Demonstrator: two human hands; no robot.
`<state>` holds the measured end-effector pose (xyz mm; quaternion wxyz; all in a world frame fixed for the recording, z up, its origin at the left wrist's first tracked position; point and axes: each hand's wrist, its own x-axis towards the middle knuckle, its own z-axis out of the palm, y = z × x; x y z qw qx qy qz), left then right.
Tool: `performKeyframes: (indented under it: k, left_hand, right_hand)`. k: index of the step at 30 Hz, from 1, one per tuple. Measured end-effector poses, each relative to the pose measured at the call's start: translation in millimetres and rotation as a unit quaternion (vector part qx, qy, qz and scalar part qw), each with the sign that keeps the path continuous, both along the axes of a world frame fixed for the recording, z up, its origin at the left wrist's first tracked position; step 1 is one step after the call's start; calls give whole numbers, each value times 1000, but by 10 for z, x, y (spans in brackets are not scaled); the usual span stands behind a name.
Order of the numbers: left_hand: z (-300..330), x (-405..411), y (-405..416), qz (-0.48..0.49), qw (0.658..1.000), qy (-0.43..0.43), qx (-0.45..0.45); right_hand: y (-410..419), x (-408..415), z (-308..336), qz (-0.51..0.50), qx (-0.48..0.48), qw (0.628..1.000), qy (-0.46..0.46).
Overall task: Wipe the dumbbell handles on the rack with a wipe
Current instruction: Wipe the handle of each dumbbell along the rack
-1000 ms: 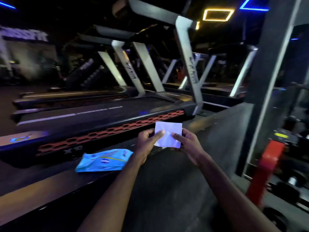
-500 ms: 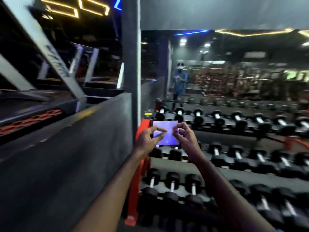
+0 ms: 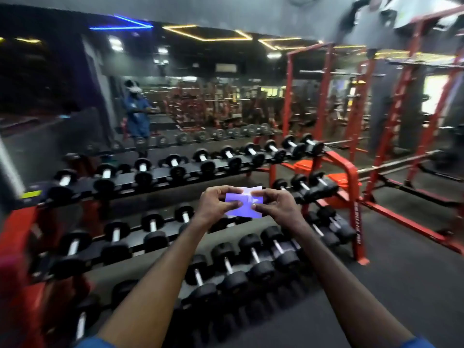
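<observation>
A small folded wipe (image 3: 243, 206), pale violet in this light, is held in front of me by both hands. My left hand (image 3: 215, 202) pinches its left side and my right hand (image 3: 276, 204) pinches its right side. Behind and below them stands a red three-tier dumbbell rack (image 3: 351, 187). Its rows hold several black dumbbells with bright metal handles, such as one on the top tier (image 3: 173, 162), one on the middle tier (image 3: 152, 225) and one on the bottom tier (image 3: 228, 265). The wipe is above the middle tier and touches no dumbbell.
A wall mirror behind the rack shows a person in blue (image 3: 136, 111) and more gym gear. Red power racks (image 3: 401, 114) with barbells stand at the right. Dark rubber floor (image 3: 401, 285) lies to the right of the dumbbell rack.
My view has swung right, from the treadmills and wipe packet to the dumbbell rack. Both hands kept the wipe between them and have drawn it into a narrower, more folded shape.
</observation>
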<state>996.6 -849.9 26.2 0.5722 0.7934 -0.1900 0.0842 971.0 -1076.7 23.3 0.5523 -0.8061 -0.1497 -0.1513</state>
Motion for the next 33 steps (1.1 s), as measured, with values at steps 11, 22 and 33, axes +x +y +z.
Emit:
performKeyframes:
  k: [11,22,33]
  left_hand:
    - [-370,2002,-2763,-162,986,20,-26]
    - [-149,3892,-4881,-220,970,-93,48]
    - [-462,5457,-7056,-311,945,-24,95]
  right_hand:
    - [-2578,1205,-364,-181,40,982,47]
    - [-4527,2664,-248,-276,65,958,38]
    - [-6532,4362,-417,-224,60,972,49]
